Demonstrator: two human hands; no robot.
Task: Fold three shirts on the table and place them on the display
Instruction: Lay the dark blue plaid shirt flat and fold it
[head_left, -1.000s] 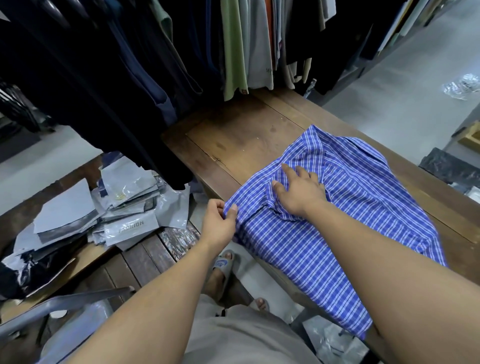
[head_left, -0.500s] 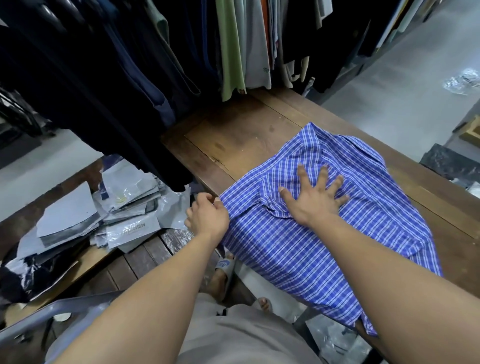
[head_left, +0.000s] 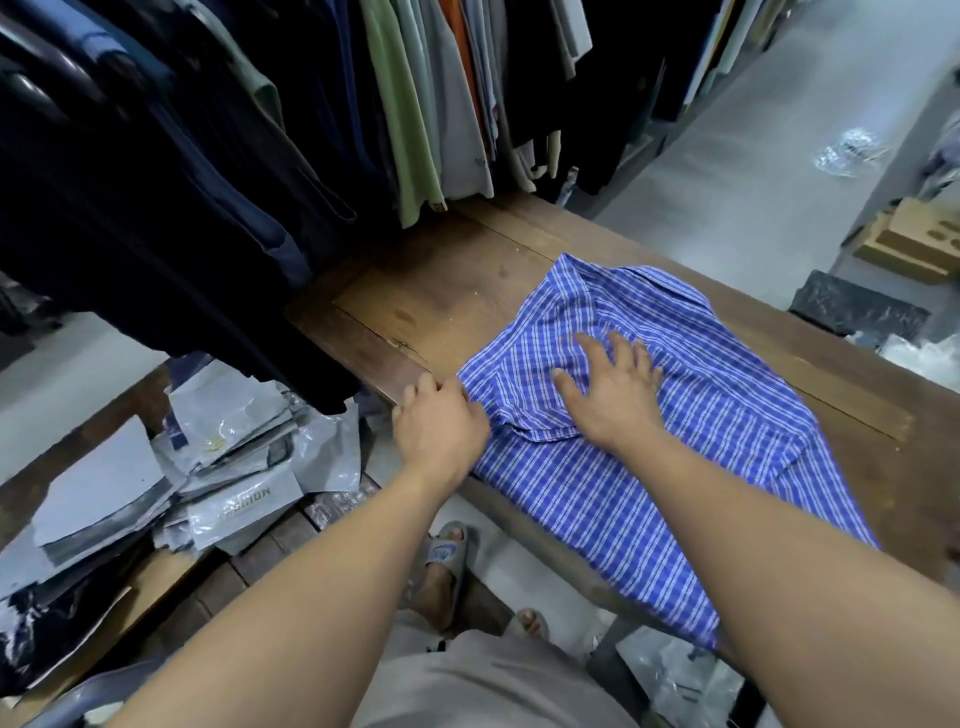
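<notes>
nearest me, the hem of the blue checked shirt (head_left: 727, 415) spills off the near edge of the table (head_left: 452, 291), so that end is not yet under control. at the shirt's left edge my left hand (head_left: 441, 421) sits with fingers curled. its back hides the tips, so i cannot tell whether they pinch the cloth or only rest against it. on the shirt's middle my right hand (head_left: 613, 384) lies spread, fingers apart, palm pressing the fabric down beside a puckered fold.

i judge this to be the smoothing and squaring before the folds proper, early in the job, since no folded shirt is in view. to do it well i'd use the right palm as the anchor and draw the left edge taut and straight. then i'd sweep the pucker out towards the collar at the shirt's far end and lift the hanging hem onto the wood. thin cotton likely creeps, so press, don't drag.

left of the shirt and lower lies a heap of grey packets (head_left: 208, 467). beyond the shirt are hanging garments (head_left: 182, 182).
</notes>
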